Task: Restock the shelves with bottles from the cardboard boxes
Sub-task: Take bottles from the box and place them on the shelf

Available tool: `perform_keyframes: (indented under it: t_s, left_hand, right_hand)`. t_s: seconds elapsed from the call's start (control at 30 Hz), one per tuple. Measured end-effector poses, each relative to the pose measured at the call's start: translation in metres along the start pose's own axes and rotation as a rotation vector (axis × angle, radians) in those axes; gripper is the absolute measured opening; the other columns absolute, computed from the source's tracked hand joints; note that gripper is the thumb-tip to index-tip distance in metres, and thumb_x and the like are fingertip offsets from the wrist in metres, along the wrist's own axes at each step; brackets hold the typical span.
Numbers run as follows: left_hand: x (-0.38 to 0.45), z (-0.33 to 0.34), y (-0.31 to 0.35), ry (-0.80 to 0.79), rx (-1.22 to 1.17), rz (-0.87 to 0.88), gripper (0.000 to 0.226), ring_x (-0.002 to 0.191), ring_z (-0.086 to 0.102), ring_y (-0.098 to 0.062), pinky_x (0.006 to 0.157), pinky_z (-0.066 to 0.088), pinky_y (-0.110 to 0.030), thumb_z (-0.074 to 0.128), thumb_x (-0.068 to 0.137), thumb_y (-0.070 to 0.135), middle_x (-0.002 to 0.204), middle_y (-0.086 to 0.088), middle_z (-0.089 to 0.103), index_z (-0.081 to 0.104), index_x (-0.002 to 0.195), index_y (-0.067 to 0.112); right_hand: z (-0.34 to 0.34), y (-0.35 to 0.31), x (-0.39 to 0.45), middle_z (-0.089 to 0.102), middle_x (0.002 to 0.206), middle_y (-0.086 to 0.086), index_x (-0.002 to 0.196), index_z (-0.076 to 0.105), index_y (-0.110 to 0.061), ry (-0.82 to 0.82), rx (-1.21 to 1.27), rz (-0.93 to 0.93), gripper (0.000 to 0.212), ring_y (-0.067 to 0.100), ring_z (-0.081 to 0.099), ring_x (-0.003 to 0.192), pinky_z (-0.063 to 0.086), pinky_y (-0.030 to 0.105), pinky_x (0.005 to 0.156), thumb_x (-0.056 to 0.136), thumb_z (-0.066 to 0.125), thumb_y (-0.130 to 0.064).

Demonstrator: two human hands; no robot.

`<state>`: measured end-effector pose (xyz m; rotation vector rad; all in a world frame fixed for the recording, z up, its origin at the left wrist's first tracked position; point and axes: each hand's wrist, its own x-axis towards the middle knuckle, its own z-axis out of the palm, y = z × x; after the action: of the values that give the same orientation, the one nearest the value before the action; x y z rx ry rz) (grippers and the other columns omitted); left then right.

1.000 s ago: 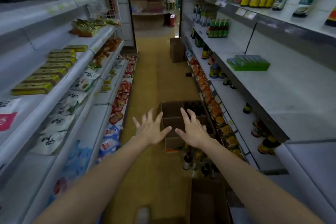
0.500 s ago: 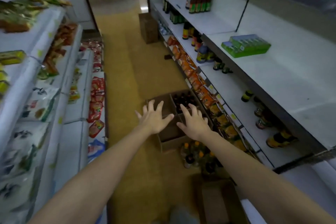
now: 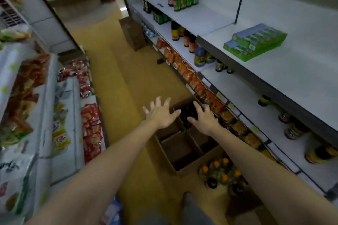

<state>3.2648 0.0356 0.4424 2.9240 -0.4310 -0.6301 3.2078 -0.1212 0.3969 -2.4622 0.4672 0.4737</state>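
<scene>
An open cardboard box point(image 3: 180, 149) with dividers sits on the aisle floor beside the right-hand shelves. Dark bottles point(image 3: 186, 113) fill its far compartments; the near compartments look empty. A cluster of orange-capped bottles point(image 3: 222, 174) stands on the floor just in front of the box. My left hand point(image 3: 161, 112) and my right hand point(image 3: 203, 117) are stretched out over the far end of the box, fingers spread and holding nothing. The white right-hand shelves point(image 3: 300, 71) carry a few bottles and jars.
A closed cardboard box point(image 3: 132, 32) stands farther down the aisle against the right shelves. A green flat pack point(image 3: 255, 42) lies on the upper right shelf. Snack packets point(image 3: 91, 128) line the left shelves. Orange packets point(image 3: 192, 76) fill the low right shelf edge. My foot point(image 3: 190, 201) shows below.
The view has tilted down and moved closer to the box. Both open hands have moved forward and now hover over its far compartments with the dark bottles.
</scene>
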Motion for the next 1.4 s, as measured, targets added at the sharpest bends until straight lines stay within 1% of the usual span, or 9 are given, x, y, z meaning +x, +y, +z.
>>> perform_keyframes:
  t_s: [0.33, 0.5, 0.67, 0.83, 0.93, 1.0, 1.1, 1.3, 1.4]
  left_hand:
    - [0.119, -0.01, 0.029, -0.191, 0.14, 0.288, 0.077, 0.143, 0.007, -0.035, 0.114, 0.009, -0.059, 0.035, 0.092, 0.065, 0.159, -0.007, 0.001, 0.007, 0.153, 0.027]
    - [0.183, -0.013, 0.041, -0.322, 0.169, 0.508, 0.078, 0.143, 0.007, -0.036, 0.114, 0.011, -0.057, 0.039, 0.092, 0.062, 0.158, -0.007, 0.003, 0.005, 0.153, 0.026]
    - [0.236, 0.006, 0.057, -0.332, 0.151, 0.62, 0.075, 0.141, 0.012, -0.037, 0.113, 0.019, -0.052, 0.044, 0.093, 0.057, 0.157, -0.008, 0.007, 0.01, 0.152, 0.024]
    - [0.274, 0.082, 0.072, -0.381, 0.229, 0.704, 0.075, 0.139, 0.017, -0.036, 0.108, 0.025, -0.049, 0.046, 0.092, 0.056, 0.155, -0.009, 0.011, 0.013, 0.151, 0.022]
    - [0.3, 0.137, 0.076, -0.434, 0.221, 0.679, 0.078, 0.14, 0.015, -0.036, 0.108, 0.028, -0.048, 0.048, 0.092, 0.054, 0.156, -0.007, 0.008, 0.01, 0.152, 0.023]
    - [0.315, 0.173, 0.076, -0.475, 0.215, 0.647, 0.079, 0.139, 0.015, -0.035, 0.109, 0.029, -0.048, 0.05, 0.092, 0.052, 0.156, -0.006, 0.006, 0.008, 0.152, 0.024]
    - [0.336, 0.225, 0.073, -0.475, 0.237, 0.685, 0.078, 0.139, 0.016, -0.033, 0.109, 0.03, -0.045, 0.052, 0.092, 0.049, 0.154, -0.007, 0.011, 0.01, 0.151, 0.023]
    - [0.394, 0.316, 0.078, -0.449, 0.198, 0.706, 0.076, 0.145, 0.005, -0.03, 0.115, 0.019, -0.039, 0.054, 0.092, 0.045, 0.157, -0.01, 0.008, 0.015, 0.15, 0.015]
    - [0.424, 0.36, 0.096, -0.43, 0.244, 0.719, 0.076, 0.145, 0.007, -0.032, 0.119, 0.014, -0.04, 0.052, 0.092, 0.046, 0.157, -0.015, 0.006, 0.016, 0.15, 0.014]
  right_hand:
    - [-0.026, 0.021, 0.072, 0.009, 0.157, 0.007, 0.152, 0.016, -0.029, 0.115, 0.109, 0.187, 0.066, 0.033, 0.016, 0.143, 0.026, 0.052, 0.113, 0.096, 0.045, -0.05]
    - [-0.035, 0.034, 0.091, 0.02, 0.154, 0.01, 0.152, 0.013, -0.028, 0.156, 0.165, 0.396, 0.07, 0.036, 0.028, 0.138, 0.035, 0.05, 0.108, 0.095, 0.045, -0.053]
    - [-0.029, 0.045, 0.11, 0.02, 0.154, 0.012, 0.152, 0.014, -0.029, 0.188, 0.215, 0.548, 0.069, 0.038, 0.027, 0.138, 0.035, 0.051, 0.107, 0.095, 0.046, -0.053]
    - [0.015, 0.075, 0.14, 0.026, 0.152, 0.014, 0.152, 0.014, -0.026, 0.196, 0.268, 0.593, 0.071, 0.036, 0.029, 0.138, 0.038, 0.045, 0.106, 0.095, 0.05, -0.047]
    - [0.051, 0.1, 0.159, 0.024, 0.154, 0.011, 0.153, 0.013, -0.025, 0.124, 0.235, 0.596, 0.07, 0.033, 0.025, 0.14, 0.034, 0.039, 0.105, 0.096, 0.05, -0.044]
    - [0.073, 0.121, 0.175, 0.018, 0.157, 0.008, 0.154, 0.011, -0.026, 0.084, 0.17, 0.609, 0.07, 0.031, 0.021, 0.142, 0.032, 0.039, 0.106, 0.097, 0.048, -0.044]
    - [0.107, 0.159, 0.204, 0.017, 0.157, 0.009, 0.154, 0.011, -0.023, 0.088, 0.166, 0.592, 0.07, 0.032, 0.019, 0.143, 0.03, 0.041, 0.109, 0.097, 0.049, -0.041]
    - [0.173, 0.241, 0.265, 0.021, 0.155, 0.012, 0.152, 0.015, -0.018, 0.083, 0.176, 0.559, 0.07, 0.032, 0.033, 0.136, 0.033, 0.036, 0.105, 0.096, 0.052, -0.039]
    - [0.199, 0.282, 0.291, 0.029, 0.149, 0.015, 0.152, 0.017, -0.017, 0.065, 0.153, 0.565, 0.069, 0.034, 0.04, 0.13, 0.038, 0.037, 0.1, 0.096, 0.052, -0.038]
